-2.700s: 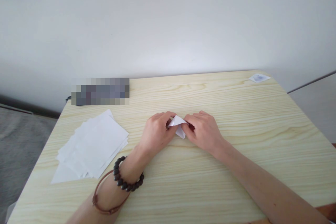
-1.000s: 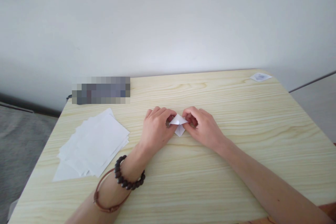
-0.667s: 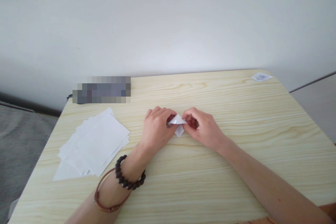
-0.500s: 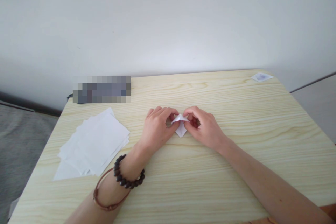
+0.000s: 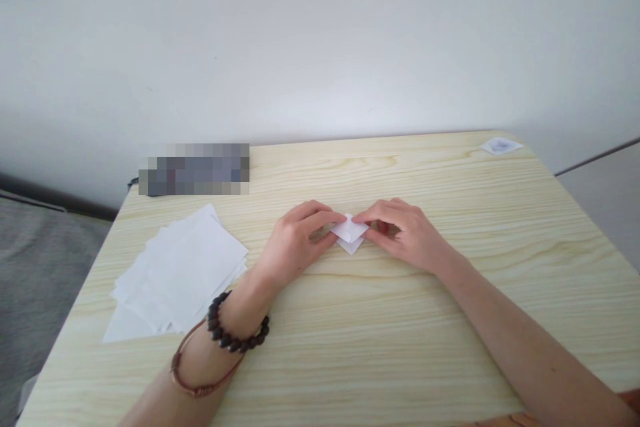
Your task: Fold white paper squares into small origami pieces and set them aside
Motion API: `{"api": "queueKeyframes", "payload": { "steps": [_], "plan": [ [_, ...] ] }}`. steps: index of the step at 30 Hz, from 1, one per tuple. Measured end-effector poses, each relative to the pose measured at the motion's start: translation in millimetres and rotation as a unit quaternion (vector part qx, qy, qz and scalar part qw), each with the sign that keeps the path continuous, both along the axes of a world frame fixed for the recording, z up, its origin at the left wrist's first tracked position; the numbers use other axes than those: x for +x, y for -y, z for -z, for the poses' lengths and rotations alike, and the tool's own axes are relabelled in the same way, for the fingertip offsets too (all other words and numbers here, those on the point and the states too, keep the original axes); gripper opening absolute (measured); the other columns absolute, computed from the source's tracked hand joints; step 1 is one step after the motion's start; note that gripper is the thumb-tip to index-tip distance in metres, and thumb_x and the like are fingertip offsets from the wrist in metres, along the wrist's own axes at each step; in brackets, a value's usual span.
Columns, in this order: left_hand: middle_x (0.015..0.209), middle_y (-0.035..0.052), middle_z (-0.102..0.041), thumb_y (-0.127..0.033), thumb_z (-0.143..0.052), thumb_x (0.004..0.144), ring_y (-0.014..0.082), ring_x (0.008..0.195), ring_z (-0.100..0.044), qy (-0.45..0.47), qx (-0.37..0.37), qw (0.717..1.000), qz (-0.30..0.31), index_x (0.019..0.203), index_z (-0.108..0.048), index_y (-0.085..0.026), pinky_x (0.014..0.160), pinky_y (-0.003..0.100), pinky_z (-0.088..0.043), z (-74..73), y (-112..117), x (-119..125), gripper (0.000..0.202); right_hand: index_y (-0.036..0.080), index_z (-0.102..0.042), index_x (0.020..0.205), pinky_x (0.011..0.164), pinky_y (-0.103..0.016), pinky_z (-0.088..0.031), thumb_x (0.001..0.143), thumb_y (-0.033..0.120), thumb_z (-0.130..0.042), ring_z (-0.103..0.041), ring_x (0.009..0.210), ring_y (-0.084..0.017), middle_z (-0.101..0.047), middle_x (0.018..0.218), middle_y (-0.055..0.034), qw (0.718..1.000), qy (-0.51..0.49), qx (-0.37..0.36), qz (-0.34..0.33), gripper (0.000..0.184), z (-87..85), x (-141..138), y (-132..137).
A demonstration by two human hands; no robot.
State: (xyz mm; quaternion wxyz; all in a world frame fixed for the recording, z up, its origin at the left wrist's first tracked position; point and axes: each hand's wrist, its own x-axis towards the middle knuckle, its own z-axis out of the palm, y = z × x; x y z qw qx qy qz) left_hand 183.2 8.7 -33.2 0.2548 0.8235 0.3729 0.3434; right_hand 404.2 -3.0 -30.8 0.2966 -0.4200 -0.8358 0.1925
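Note:
A small white folded paper (image 5: 350, 231) lies at the middle of the table, its upper flap a diamond with another layer showing below it. My left hand (image 5: 300, 233) pinches its left corner between thumb and fingers. On the opposite side my right hand (image 5: 405, 230) pinches the right corner in the same way. Both hands are closed on the paper's edges, and the fingertips hide the two side corners. A dark beaded bracelet (image 5: 233, 340) and a brown cord circle my left wrist.
Loose white paper sheets (image 5: 185, 267) lie in a fanned pile on the left of the wooden table (image 5: 360, 353). Behind them is a blurred-out dark object (image 5: 197, 170). A diamond-shaped folded paper (image 5: 501, 145) lies at the far right corner. A white wall (image 5: 320, 47) stands behind the table.
The paper's upper flap, raised and bent before, now lies flatter as a diamond over the lower layer. My fingers have straightened somewhat, and my right hand has shifted slightly right.

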Motion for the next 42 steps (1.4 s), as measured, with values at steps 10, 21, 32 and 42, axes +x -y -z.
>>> {"api": "queueKeyframes", "payload": {
  "steps": [10,21,32,42],
  "plan": [
    [0.088,0.0047,-0.066,-0.012,-0.057,0.085,0.0129,0.077,-0.064,-0.019,0.028,0.999,-0.009,0.096,-0.070,-0.018,0.068,0.022,-0.052,-2.4,2.8,0.9,0.018,0.023,-0.066,0.102,0.077,-0.030,-0.053,0.089,0.011,-0.051,-0.063,0.092,-0.015,-0.064,0.103,-0.0063,0.996,-0.052,0.035,-0.065,0.023,-0.9,1.4,-1.9],
    [0.093,0.0071,-0.070,-0.019,-0.058,0.088,0.0155,0.083,-0.064,-0.093,0.114,0.987,0.061,0.106,-0.071,-0.020,0.074,0.027,-0.052,-1.7,-9.0,-14.1,0.022,0.021,-0.071,0.097,0.069,-0.027,-0.055,0.083,0.006,-0.053,-0.065,0.083,-0.014,-0.066,0.108,-0.0070,0.996,-0.044,0.044,-0.063,0.028,1.6,3.5,-1.3],
    [0.087,0.0064,-0.069,-0.015,-0.054,0.087,0.0144,0.077,-0.062,-0.095,0.111,0.988,0.054,0.106,-0.071,-0.020,0.071,0.027,-0.052,-2.4,-7.6,-12.4,0.027,0.025,-0.074,0.097,0.080,-0.035,-0.055,0.080,0.006,-0.055,-0.064,0.089,-0.017,-0.069,0.110,-0.0049,0.997,0.002,0.060,-0.045,0.032,-1.1,3.5,-1.7],
    [0.091,0.0072,-0.069,-0.017,-0.055,0.084,0.0171,0.082,-0.061,-0.089,0.075,0.992,0.057,0.109,-0.071,-0.019,0.076,0.031,-0.052,-8.5,-4.9,-12.4,0.029,0.023,-0.074,0.096,0.079,-0.036,-0.053,0.082,0.010,-0.055,-0.062,0.082,-0.016,-0.069,0.109,-0.0048,0.997,0.015,0.060,-0.045,0.028,-2.2,3.6,-1.3]
  ]
}}
